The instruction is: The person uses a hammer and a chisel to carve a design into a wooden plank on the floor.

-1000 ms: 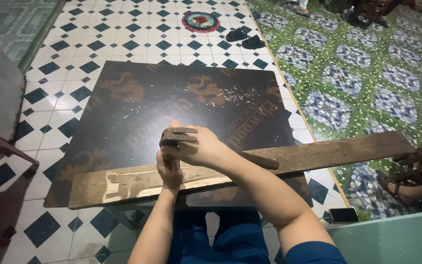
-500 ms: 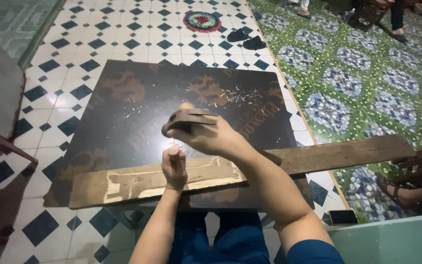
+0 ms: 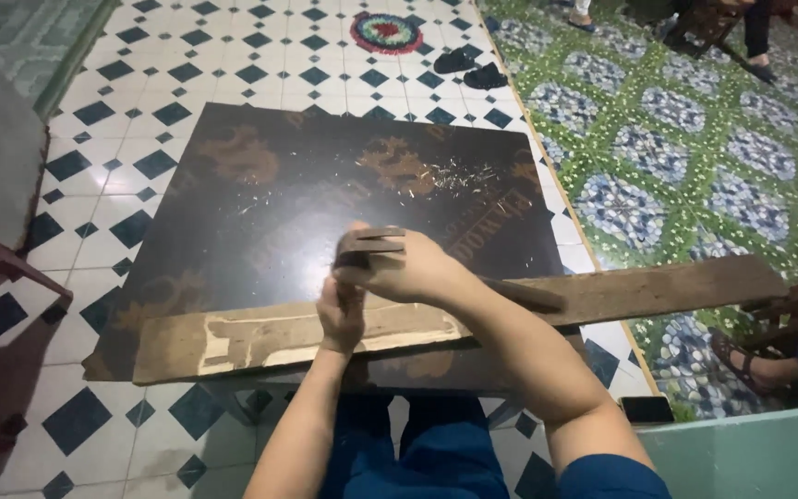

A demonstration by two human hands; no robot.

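Nearest the camera, above blue-trousered knees, the left hand (image 3: 341, 314) presses down on a long wooden plank (image 3: 436, 319) lying across the near edge of a dark counter (image 3: 260, 212); whether it pinches anything I cannot tell. Just above it, the right hand (image 3: 408, 266) is closed around a dark hammer (image 3: 368, 246), raised over the plank. Farther out, pale wood chips (image 3: 445, 177) speckle the counter. Beyond, black sandals (image 3: 469, 68) and a round mat (image 3: 387, 31) lie on the tiled floor (image 3: 187, 55).
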